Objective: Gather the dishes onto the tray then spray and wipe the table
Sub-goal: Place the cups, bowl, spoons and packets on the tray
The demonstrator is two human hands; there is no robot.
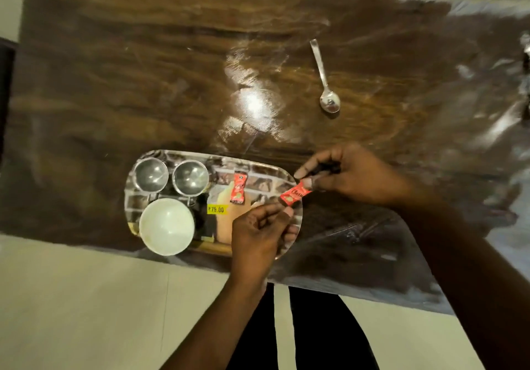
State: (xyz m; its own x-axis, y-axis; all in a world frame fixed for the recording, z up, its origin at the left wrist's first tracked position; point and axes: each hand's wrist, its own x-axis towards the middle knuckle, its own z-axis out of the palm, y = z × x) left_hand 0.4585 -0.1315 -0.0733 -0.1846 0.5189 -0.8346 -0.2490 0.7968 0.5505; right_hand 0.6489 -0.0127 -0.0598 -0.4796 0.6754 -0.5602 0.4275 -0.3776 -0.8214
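Pale floor [86, 312] along the near edge of the bench [143, 68]; clear plastic sheet [487, 105] over its right end; dark object [4, 97] beyond its left edge.

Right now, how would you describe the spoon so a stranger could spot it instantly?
Start at the wooden table; beyond the tray, toward its far right, lies a steel spoon. It is the only tableware off the tray, bowl end toward the near edge.

You have one camera, up on your head. It looks almost straight down at the bench [143, 68] from close above. The near edge sits low in the view, with the floor [86, 298] under it.
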